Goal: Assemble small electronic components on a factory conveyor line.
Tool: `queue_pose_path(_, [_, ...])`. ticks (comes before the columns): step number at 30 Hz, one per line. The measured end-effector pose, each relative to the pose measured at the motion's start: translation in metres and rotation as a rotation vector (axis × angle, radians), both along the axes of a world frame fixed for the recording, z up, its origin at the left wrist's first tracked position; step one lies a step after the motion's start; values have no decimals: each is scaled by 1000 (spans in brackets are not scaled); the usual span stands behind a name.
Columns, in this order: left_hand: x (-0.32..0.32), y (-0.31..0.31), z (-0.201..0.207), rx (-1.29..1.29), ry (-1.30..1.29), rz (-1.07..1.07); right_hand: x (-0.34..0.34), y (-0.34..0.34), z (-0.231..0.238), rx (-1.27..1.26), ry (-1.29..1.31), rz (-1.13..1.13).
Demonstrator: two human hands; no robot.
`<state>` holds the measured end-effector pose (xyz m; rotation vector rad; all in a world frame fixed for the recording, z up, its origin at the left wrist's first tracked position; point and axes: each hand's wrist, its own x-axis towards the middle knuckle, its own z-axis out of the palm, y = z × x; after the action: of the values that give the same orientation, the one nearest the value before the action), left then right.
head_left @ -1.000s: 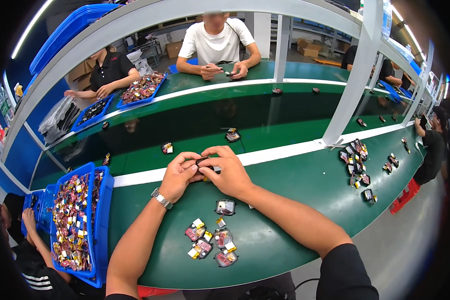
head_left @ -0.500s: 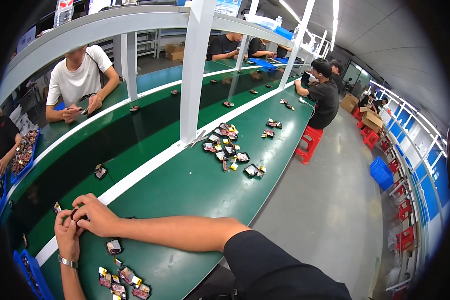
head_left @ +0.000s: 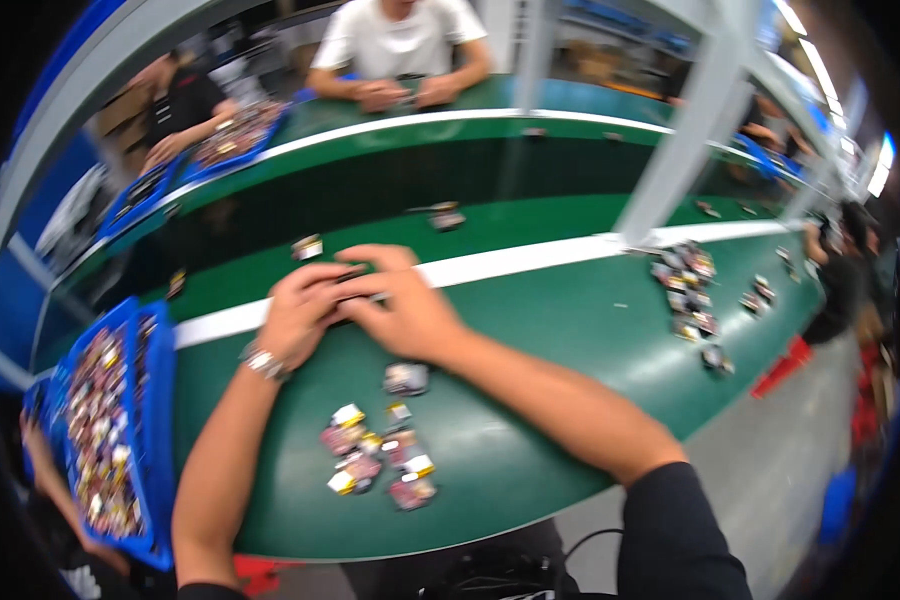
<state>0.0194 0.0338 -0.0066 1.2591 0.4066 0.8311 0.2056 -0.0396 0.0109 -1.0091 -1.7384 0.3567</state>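
My left hand (head_left: 300,312), with a metal watch band at its wrist, and my right hand (head_left: 398,298) meet over the white strip along the bench's far edge. Their fingers are closed together around a small dark part (head_left: 353,271). Most of that part is hidden by the fingers, and motion blur softens the rest. Nearer to me on the green bench top (head_left: 510,440) lies a loose group of small electronic assemblies (head_left: 355,462) with silver, yellow and reddish pieces. One more assembly (head_left: 406,378) sits just below my right wrist.
Blue bins (head_left: 155,450) full of small parts stand at the left. Beyond the white strip, a green conveyor belt (head_left: 560,205) carries scattered assemblies. A grey post (head_left: 670,150) rises at the right, near another pile of assemblies (head_left: 685,290). Several people sit around the line.
The view has swung left, so my hands now appear nearer the middle and the blue bins show fully. Both hands are still together around the dark part.
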Motion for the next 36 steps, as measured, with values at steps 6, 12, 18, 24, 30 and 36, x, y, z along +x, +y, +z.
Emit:
queue_pose_path(6, [-25,-9,2,-62,-90,32,-19,-3,9,88,-123,34])
queue_pose_path(12, [-25,-7,3,-56,-78,4,-20,-1,8,119,-66,-27])
queue_pose_path(18, [-21,-8,7,-56,-57,42,-18,0,9,95,-81,-34])
queue_pose_path(24, [-16,-13,9,-40,-72,82,-18,0,10,63,-62,-6])
queue_pose_path(30, [-18,-11,4,-58,-37,86,-21,-1,10,138,-63,-78])
queue_pose_path(36, [-15,-15,9,-73,-35,88,-22,2,14,223,-53,-133])
